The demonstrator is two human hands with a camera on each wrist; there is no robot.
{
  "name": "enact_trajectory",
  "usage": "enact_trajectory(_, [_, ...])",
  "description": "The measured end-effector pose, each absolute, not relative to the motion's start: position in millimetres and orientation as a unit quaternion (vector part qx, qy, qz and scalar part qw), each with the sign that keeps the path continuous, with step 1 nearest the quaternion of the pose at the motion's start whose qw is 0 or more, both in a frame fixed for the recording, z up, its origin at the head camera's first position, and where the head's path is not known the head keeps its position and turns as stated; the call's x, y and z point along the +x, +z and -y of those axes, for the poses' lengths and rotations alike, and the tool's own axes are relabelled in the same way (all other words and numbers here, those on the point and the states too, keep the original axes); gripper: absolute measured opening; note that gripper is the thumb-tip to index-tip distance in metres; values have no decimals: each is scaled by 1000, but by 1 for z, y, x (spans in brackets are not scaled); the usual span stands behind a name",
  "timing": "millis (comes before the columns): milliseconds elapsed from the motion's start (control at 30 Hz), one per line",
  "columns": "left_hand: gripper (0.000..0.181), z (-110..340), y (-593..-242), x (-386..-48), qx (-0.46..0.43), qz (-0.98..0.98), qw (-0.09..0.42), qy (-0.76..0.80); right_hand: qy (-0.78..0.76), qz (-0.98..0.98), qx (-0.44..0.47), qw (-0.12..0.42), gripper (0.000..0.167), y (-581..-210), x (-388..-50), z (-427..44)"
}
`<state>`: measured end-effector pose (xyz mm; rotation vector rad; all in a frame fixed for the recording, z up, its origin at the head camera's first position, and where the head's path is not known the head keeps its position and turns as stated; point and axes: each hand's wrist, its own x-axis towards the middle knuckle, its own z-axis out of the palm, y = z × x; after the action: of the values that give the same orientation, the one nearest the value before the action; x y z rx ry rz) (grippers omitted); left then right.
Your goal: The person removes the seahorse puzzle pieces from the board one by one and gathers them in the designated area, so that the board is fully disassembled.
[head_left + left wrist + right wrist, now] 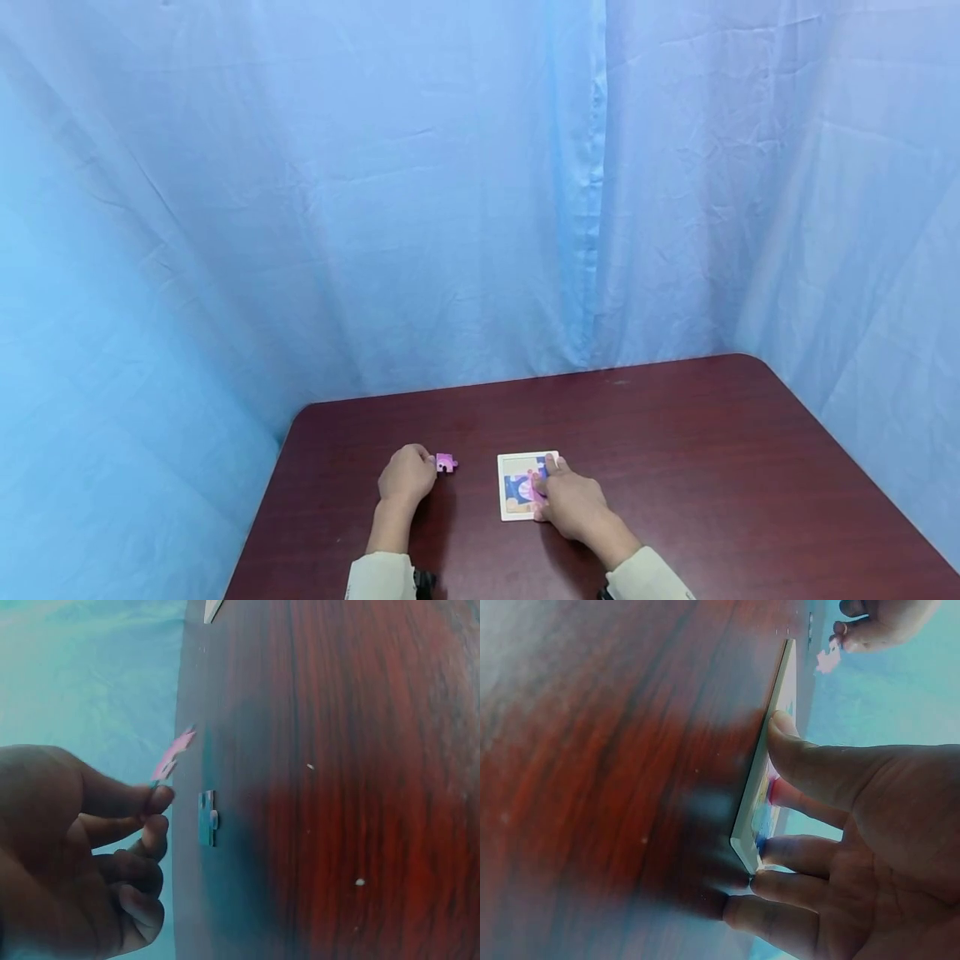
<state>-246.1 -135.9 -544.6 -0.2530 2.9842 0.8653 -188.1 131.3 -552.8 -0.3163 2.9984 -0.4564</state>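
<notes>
My left hand (pixel 407 475) pinches a pink puzzle piece (pixel 174 755) between thumb and index finger, raised above the table in the left wrist view. Below it, another small piece (pixel 207 818) lies on the table. A white-framed square puzzle (pixel 517 516) is flat on the table, with pink, blue and beige pieces inside and a plain beige area at its upper left. Across its right side rests my right hand (pixel 577 502), fingers extended. The index fingertip touches a pink part (pixel 772 790), the thumb is on the frame's edge, and the hand partly covers the puzzle.
The dark red-brown table (pixel 675 450) has rounded far corners. Light blue curtains (pixel 450 208) hang behind it and along both sides. Small pale specks (pixel 360 882) dot the tabletop in the left wrist view.
</notes>
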Motion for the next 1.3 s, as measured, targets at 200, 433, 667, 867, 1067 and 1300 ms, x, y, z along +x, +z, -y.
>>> enact_trajectory(200, [52, 134, -547, -246, -72, -963, 28, 260, -152, -982, -100, 43, 50, -552, -189, -131])
enact_trajectory(433, [56, 133, -551, -245, -86, -962, 27, 258, -148, -982, -107, 41, 48, -550, -187, -130])
enact_trajectory(667, [60, 131, -551, -243, -88, -958, 21, 273, -159, -981, -101, 39, 48, -553, -188, -128])
enact_trajectory(867, [59, 132, -551, -240, -102, -954, 29, 280, -144, -983, -106, 38, 49, -553, -189, -126])
enact_trajectory(1067, [55, 130, -549, -238, -107, -951, 31, 289, -145, -983, -104, 50, 47, -550, -192, -126])
enact_trajectory(1300, [44, 120, -543, -232, -89, -953, 30, 289, -151, -982, -105, 52, 39, -550, -194, -125])
